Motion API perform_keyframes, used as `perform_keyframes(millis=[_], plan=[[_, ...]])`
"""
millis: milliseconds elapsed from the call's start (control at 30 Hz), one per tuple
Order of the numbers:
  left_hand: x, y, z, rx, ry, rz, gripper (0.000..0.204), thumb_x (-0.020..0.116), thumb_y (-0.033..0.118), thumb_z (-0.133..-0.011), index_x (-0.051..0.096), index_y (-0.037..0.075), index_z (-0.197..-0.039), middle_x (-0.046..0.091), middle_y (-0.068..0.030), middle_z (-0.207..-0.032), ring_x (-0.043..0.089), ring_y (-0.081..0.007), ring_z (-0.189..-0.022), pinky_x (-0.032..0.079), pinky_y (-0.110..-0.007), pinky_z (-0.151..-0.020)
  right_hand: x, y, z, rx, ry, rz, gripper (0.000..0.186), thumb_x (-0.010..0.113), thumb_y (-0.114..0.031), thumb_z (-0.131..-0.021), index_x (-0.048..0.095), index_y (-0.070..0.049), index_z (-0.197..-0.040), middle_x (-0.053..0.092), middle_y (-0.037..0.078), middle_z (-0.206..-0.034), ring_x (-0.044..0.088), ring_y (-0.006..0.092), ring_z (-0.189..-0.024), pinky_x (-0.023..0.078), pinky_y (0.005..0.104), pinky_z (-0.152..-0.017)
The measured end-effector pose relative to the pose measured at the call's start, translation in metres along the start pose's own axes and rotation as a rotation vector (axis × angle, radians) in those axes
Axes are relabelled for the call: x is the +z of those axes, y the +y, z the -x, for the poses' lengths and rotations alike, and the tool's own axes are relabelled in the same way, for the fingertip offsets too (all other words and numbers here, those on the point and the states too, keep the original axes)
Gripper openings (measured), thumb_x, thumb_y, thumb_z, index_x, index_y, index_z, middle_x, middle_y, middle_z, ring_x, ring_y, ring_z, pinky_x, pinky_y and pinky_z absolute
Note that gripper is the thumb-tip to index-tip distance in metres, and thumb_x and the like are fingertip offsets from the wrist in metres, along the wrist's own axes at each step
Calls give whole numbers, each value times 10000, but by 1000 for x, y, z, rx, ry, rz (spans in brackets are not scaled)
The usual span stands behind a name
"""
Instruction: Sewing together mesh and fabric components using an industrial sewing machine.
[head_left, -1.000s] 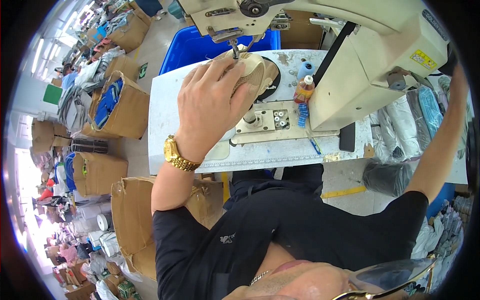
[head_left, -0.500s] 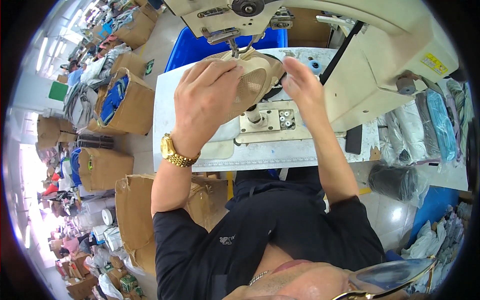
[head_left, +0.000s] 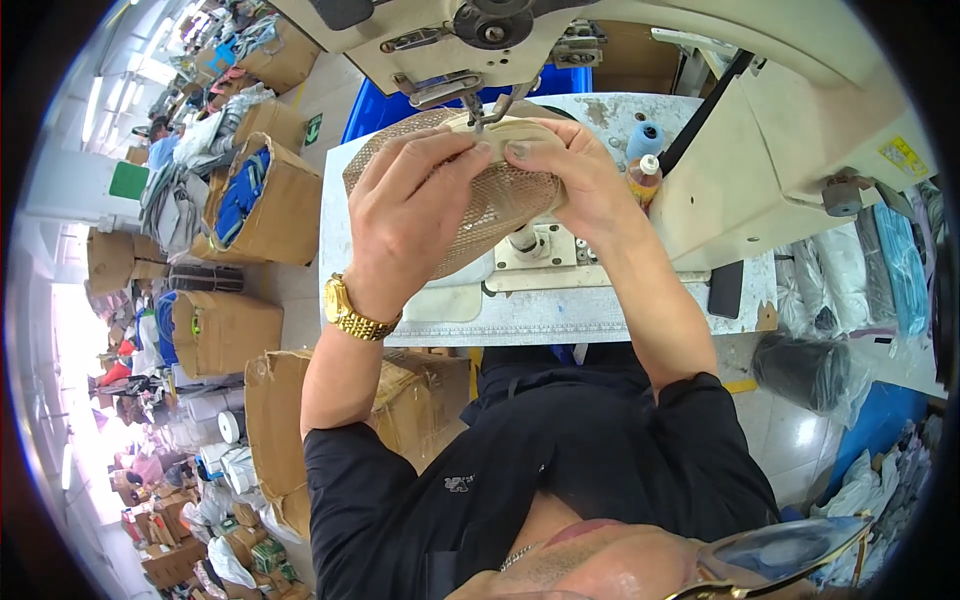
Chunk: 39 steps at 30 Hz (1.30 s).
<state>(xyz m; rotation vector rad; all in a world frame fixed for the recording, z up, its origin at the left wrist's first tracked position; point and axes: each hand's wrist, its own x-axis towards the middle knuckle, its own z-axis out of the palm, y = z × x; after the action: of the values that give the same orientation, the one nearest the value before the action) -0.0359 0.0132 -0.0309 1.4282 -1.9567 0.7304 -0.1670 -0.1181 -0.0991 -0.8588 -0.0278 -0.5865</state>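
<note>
Tan mesh (head_left: pixel 493 212) is pinched by left hand (head_left: pixel 408 205) and right hand (head_left: pixel 588 188)

Left hand (head_left: pixel 408 215) and right hand (head_left: pixel 592 185) pinch mesh (head_left: pixel 498 208) under the machine (head_left: pixel 790 160). A slab (head_left: pixel 726 289) lies near the table's (head_left: pixel 345 250) front right corner, a spool (head_left: pixel 643 139) toward its far edge.

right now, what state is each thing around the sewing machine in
Mesh piece, held, curved
Left hand, grip closed on mesh piece
Right hand, grip closed on mesh piece
Bottle, upright
Blue spool, upright
Black slab, lying flat
Sewing machine, running or stopped unclear
</note>
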Motion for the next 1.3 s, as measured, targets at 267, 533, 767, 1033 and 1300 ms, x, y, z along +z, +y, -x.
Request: perform_keyframes(millis=[267,533,767,1033,1300], plan=[[11,-3,12,52,46,-103,295,723,10,-658,743,73,-946,672,-38,-1010,662,-225,-959,576,-314,-772,3,-7,2,-113,91,465,220,695,-86,-848,684,15,-1043,688,7,-896,603,36,-775,488,188,-684],[8,-12,12,85,34,-57,302,721,-9,-663,743,73,-952,678,-36,-1018,665,-224,-978,578,-313,-779,12,-5,5,-131,143,460,248,690,-91,-864,678,18,-1086,684,3,-909,605,36,-784,483,186,-675],[-3,-27,2,78,-72,109,298,693,-39,-684,737,72,-957,681,-60,-1036,657,-270,-1020,552,-368,-872,15,8,5,-233,201,505,224,702,-105,-867,677,10,-1057,685,13,-933,598,42,-802,485,199,-702],[-1,-38,-1,60,-83,272,300,652,-52,-690,736,62,-954,697,-73,-1008,657,-287,-1026,522,-412,-926,23,11,7,-241,297,454,213,711,-146,-835,695,12,-977,693,15,-852,603,44,-766,494,210,-665],[9,3,2,-154,16,-23,144,699,53,-787,700,62,-931,707,-64,-1036,656,-260,-1010,382,-489,-1049,25,22,5,-324,360,399,182,689,-120,-859,681,26,-966,687,27,-864,589,42,-759,495,213,-652]])
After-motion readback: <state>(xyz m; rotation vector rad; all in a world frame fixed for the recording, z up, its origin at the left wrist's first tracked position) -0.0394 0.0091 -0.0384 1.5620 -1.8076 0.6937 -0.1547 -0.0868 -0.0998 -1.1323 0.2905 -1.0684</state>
